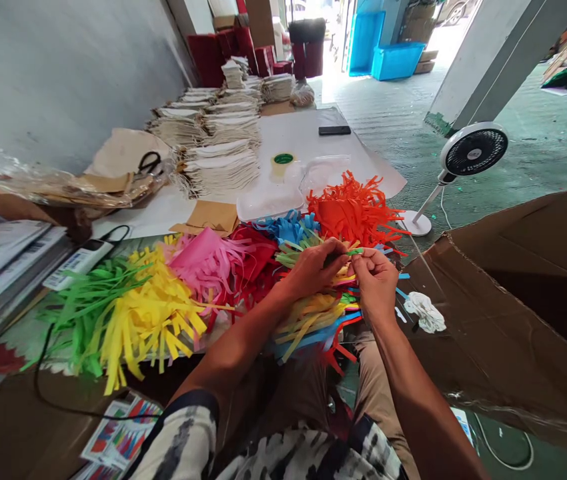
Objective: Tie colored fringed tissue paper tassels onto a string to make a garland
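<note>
My left hand (pixel 316 267) and my right hand (pixel 376 283) meet above my lap, both pinched on a bunch of coloured paper strips (pixel 313 320). A short green strip end (pixel 355 251) sticks out between the fingertips. The held bunch of yellow, green, blue and red strips hangs down toward my knees. Behind the hands lie piles of fringed paper: orange (pixel 356 210), blue (pixel 288 227), red (pixel 253 260), pink (pixel 203 257), yellow (pixel 148 313) and green (pixel 88 300).
Stacks of folded printed sheets (pixel 218 143) fill the table's far left, with scissors (pixel 149 161), a tape roll (pixel 282 163) and a phone (pixel 334 131). A small white fan (pixel 463 160) stands on the floor. An open cardboard box (pixel 513 300) lies at my right. A crumpled white scrap (pixel 426 312) rests on it.
</note>
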Demonstrator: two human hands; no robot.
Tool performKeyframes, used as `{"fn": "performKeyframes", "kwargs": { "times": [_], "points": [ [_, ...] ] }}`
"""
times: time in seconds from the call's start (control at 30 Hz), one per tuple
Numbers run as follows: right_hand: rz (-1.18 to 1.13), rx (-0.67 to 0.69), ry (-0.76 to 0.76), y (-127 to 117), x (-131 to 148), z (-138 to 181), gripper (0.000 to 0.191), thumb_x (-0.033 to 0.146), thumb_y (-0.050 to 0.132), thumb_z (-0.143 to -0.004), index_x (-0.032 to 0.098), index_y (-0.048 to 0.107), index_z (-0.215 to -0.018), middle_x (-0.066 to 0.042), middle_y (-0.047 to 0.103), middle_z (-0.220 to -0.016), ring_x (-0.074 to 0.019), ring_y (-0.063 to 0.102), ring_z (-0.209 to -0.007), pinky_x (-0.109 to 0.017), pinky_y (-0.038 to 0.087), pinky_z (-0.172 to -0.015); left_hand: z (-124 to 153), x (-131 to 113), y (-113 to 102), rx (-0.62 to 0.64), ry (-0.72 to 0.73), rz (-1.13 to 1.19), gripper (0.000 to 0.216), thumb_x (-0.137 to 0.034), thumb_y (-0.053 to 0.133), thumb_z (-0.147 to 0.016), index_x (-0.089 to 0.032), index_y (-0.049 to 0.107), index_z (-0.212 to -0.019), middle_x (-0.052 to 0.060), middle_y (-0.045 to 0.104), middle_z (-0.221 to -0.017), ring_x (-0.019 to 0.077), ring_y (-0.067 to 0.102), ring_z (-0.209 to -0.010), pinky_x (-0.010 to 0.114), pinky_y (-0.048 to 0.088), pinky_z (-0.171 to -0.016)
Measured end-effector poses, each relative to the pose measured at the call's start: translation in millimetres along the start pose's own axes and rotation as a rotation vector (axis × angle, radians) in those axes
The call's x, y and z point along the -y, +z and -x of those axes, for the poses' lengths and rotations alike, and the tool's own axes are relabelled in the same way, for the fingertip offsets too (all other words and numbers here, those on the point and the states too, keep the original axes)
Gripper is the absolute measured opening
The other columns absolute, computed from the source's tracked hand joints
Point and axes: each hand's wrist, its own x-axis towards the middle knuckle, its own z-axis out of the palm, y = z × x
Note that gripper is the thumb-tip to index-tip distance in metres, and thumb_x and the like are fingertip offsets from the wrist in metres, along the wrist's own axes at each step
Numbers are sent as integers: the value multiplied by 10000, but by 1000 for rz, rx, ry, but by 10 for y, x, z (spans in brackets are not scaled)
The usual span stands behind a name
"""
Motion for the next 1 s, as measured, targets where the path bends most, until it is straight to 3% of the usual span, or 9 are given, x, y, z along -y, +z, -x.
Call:
{"fn": "performKeyframes", "kwargs": {
  "times": [0.23,0.43,0.57,0.73,1.0],
  "points": [
    [25,-7,22,17,54,-3,226,414,698,-868,198,639,-836,43,593,-611,-102,498,-535,-243,392,-552,25,-10,4,-74,33,-37,227,-397,530,-1058,-202,628,-1121,53,743,-1027,145,679,-884,263,485,-816],
    [11,15,60,-13,-18,-1,156,347,682,-855,194,671,-878,42,608,-626,-106,484,-539,-247,382,-554,14,-38,-67,53,111,160,301,-452,514,-1065,-182,647,-1069,78,715,-1014,162,647,-911,300,501,-870],
    [44,40,67,-13,-18,0,253,441,708,-881,190,677,-869,36,606,-614,-105,453,-523,-247,351,-532,-19,-14,-78,100,-28,358,387,-577,552,-1021,-191,590,-1029,37,626,-906,139,561,-805,273,489,-766],
    [110,48,15,3,43,28,384,572,713,-907,192,683,-861,25,609,-614,-105,440,-517,-255,322,-518,-88,47,-93,-35,-255,629,490,-671,661,-913,-209,512,-984,-16,548,-800,115,521,-713,247,464,-681],
    [188,200,-35,9,72,35,380,573,693,-927,202,711,-851,41,530,-587,-115,446,-540,-269,308,-531,-88,-6,-130,-53,-341,702,463,-624,715,-881,-207,534,-968,-11,550,-822,111,506,-698,242,452,-642]
  ]
}}
